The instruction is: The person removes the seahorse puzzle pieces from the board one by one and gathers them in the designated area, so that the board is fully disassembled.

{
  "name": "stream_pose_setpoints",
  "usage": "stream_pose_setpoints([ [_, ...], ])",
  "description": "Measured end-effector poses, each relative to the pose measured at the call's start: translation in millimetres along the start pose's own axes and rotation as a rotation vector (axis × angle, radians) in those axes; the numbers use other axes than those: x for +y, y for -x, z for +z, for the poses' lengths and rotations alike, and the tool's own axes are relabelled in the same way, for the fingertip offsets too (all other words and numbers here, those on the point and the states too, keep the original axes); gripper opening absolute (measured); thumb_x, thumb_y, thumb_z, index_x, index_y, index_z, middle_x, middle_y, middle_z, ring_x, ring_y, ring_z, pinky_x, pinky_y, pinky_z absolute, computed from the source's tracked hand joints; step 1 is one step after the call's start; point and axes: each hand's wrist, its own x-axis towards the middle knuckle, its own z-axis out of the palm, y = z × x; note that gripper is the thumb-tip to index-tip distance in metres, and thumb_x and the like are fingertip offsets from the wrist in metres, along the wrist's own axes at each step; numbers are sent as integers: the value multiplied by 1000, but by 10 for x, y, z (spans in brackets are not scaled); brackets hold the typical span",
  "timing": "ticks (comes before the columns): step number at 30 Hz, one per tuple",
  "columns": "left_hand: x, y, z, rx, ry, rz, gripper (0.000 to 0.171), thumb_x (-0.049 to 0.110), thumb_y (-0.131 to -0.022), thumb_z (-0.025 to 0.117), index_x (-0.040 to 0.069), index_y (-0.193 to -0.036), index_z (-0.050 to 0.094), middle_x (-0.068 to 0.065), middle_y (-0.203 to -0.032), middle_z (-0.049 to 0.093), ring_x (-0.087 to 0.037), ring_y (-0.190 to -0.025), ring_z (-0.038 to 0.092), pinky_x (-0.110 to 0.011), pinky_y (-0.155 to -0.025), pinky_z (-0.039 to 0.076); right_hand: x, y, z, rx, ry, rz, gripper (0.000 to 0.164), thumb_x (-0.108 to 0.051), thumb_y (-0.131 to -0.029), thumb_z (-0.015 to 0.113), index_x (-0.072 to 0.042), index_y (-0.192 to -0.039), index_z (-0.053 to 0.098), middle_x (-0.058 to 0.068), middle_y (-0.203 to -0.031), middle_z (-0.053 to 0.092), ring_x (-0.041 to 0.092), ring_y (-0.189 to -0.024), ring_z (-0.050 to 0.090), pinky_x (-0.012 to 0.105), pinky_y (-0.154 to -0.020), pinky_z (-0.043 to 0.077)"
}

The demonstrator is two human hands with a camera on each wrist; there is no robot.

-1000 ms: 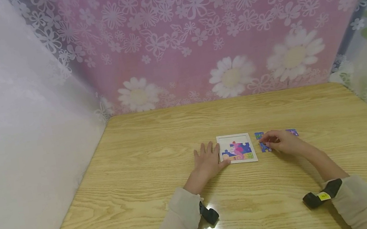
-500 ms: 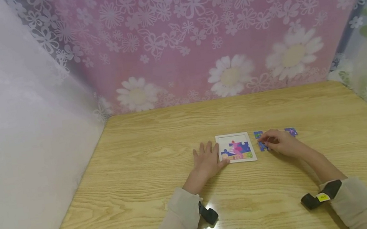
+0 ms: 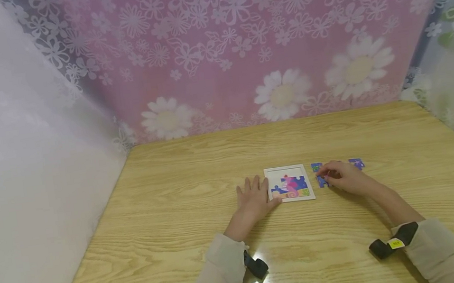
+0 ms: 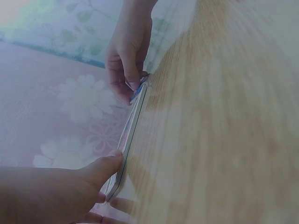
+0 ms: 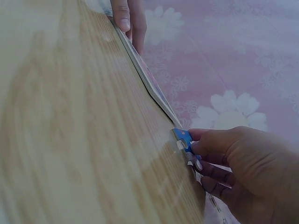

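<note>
In the head view, a white-framed jigsaw puzzle lies on the table, its lower part filled with pieces showing a pink seahorse over blue. My left hand lies flat at its left side, fingers spread, with the thumb on the frame's lower left corner. To the right of the frame, my right hand pinches a blue puzzle piece between thumb and forefinger, low at the table surface. Part of that piece is hidden by the fingers. Another blue piece lies just beyond the fingertips.
A blue piece with a star lies behind the right hand, and other pieces there are mostly covered by it. The wood-grain table ends at a pink flowered curtain at the back. A pale wall borders the left.
The head view has shifted slightly, so everything sits a little further left in it. Both hands keep nearly the same place beside the puzzle, and the filled-in part looks unchanged.
</note>
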Motion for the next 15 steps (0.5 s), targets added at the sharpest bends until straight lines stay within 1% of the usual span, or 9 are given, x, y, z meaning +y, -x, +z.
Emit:
stream_pose_setpoints([
  [8,-2,9,4,11,3,4,72,58,-89,42,14,-144,31,-12,-147,25,-36,-134,18,-56,-102,19,-1,3,3,-9,0,14,20,7,-86,57,-1,-103,64,5,-93,60,20,-82,55,30,-68,47],
  [15,-3,2,7,8,4,3,72,59,-89,42,14,-145,30,-12,-147,24,-35,-134,17,-56,-102,19,-1,0,-1,-6,7,6,20,7,-85,59,-2,-102,64,6,-94,58,19,-78,53,28,-62,46],
])
